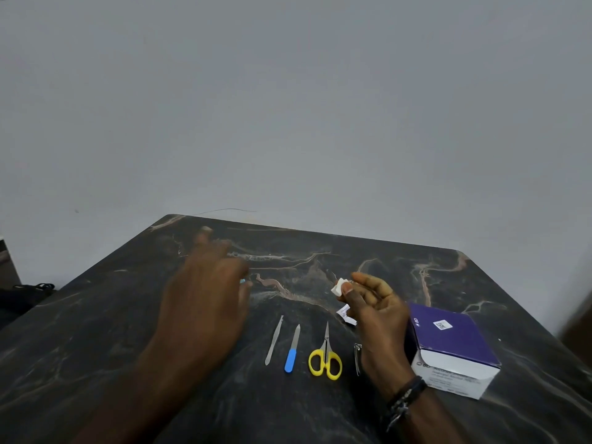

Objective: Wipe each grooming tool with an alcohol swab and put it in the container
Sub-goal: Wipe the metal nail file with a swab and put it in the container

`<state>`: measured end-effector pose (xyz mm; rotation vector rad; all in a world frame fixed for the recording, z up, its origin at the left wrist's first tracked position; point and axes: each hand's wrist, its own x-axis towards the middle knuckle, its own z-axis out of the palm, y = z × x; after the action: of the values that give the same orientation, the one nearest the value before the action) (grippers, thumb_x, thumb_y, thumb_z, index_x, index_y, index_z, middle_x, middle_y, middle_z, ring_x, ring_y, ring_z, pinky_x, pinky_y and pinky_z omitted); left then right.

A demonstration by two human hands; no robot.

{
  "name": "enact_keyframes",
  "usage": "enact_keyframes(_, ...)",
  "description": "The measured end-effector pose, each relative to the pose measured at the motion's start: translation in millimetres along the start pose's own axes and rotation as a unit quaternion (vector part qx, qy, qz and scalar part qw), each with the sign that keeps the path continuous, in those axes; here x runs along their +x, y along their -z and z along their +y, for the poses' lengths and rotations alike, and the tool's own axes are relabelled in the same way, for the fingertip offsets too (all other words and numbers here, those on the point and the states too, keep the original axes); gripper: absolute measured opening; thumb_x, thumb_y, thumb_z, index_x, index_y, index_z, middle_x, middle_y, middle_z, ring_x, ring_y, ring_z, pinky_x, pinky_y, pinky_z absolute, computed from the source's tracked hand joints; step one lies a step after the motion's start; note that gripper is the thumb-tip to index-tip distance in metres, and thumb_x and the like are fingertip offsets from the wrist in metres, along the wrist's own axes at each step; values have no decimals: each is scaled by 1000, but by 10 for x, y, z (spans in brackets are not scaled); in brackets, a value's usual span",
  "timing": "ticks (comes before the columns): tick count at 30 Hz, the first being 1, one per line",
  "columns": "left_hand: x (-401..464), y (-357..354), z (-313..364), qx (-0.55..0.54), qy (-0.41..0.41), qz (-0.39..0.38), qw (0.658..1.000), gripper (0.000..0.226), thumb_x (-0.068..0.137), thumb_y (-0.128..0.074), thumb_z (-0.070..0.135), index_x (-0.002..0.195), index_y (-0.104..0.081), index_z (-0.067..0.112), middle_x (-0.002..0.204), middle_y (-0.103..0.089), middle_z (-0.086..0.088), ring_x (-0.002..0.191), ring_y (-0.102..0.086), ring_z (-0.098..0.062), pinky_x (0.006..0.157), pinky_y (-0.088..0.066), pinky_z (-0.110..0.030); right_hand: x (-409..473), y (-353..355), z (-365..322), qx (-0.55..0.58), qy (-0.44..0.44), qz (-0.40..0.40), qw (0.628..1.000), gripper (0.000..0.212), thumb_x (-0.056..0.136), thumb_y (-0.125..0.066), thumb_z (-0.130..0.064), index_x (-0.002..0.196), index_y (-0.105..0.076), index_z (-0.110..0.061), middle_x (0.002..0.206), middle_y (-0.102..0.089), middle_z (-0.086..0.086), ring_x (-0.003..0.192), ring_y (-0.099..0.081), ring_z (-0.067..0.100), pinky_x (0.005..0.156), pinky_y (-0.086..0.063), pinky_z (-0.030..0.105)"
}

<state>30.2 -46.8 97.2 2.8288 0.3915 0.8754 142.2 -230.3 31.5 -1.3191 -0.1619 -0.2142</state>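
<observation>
On the dark marble table [96, 331] lie a row of tools: a thin metal pusher [274, 340], a blue-handled nail file [292, 349], yellow-handled scissors [325, 357] and a nail clipper [357, 358], partly hidden by my right wrist. My right hand [373, 312] is raised above the row's right end and pinches a white alcohol swab [339, 286] between thumb and fingers. My left hand [208, 283] is blurred, hovering left of the tools; a small blue bit [242, 281] shows at its fingertips, and I cannot tell what it is. No container is in view.
A purple and white swab box [455, 344] stands at the right, close to my right wrist. A torn white wrapper [346, 314] lies under my right hand. A grey wall rises behind the table. A dark object [25, 293] sits off the table's left edge.
</observation>
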Motion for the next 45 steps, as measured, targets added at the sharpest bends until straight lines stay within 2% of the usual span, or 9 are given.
enact_keyframes(3,-118,-24,297,-53,-14,-58,997,17,95,-50,31,98,-65,26,105,-66,6,94,-60,-12,75,-43,-23,-13,11,7,-21,7,-11,1000,19,84,-69,-6,102,-69,-14,87,-77,2,79,-74,16,63,-57,26)
enact_keyframes(6,-171,-166,512,-6,-10,-165,986,12,96,-51,24,104,-60,19,112,-61,-1,101,-59,-18,73,-37,-25,-19,8,4,-25,16,-12,999,15,84,-69,-5,96,-71,-13,85,-77,0,77,-74,15,58,-55,20)
enact_keyframes(10,-201,-411,578,58,-1,-265,963,28,91,-60,12,117,-52,15,127,-54,-7,116,-54,-25,87,-45,-31,-6,7,19,-27,20,-9,999,13,84,-69,-2,92,-71,-11,83,-77,2,76,-74,14,55,-53,17)
enact_keyframes(25,-99,-686,520,98,-21,-260,960,24,91,-56,9,114,-59,15,120,-62,-8,111,-61,-25,86,-49,-33,33,-13,55,-1,-6,-18,1000,8,89,-62,-2,93,-66,-7,86,-76,9,76,-73,18,54,-52,17)
enact_keyframes(28,42,-655,536,25,-3,-189,982,11,94,-55,16,104,-60,17,108,-66,-4,98,-63,-20,78,-49,-29,38,-11,71,-17,0,-14,1000,8,88,-64,-4,92,-67,-10,86,-76,7,78,-73,18,55,-51,18)
enact_keyframes(31,218,-734,555,-165,13,-97,981,16,97,-53,29,88,-60,18,83,-67,1,72,-64,-14,62,-49,-27,45,-4,96,-29,2,-7,1000,9,87,-65,-5,90,-68,-14,87,-76,6,79,-72,19,57,-51,21)
enact_keyframes(35,188,-914,631,-472,30,-103,875,12,95,-56,20,87,-64,18,74,-71,-4,48,-67,-15,46,-55,-29,47,10,110,-26,13,-4,1000,9,87,-66,-4,88,-69,-13,85,-75,7,75,-69,19,56,-51,21)
enact_keyframes(39,42,-1127,601,-535,58,-104,836,10,92,-60,9,91,-68,14,74,-72,-4,55,-69,-25,53,-59,-37,57,17,111,-32,24,-10,999,9,86,-67,-3,88,-70,-12,83,-75,7,73,-68,15,59,-51,23)
enact_keyframes(45,-3,-1172,537,-538,58,-82,837,10,90,-61,5,97,-68,8,76,-73,-4,56,-71,-18,57,-61,-36,44,29,152,-59,35,-22,997,8,84,-69,-4,87,-71,-12,83,-76,6,75,-69,14,63,-52,27)
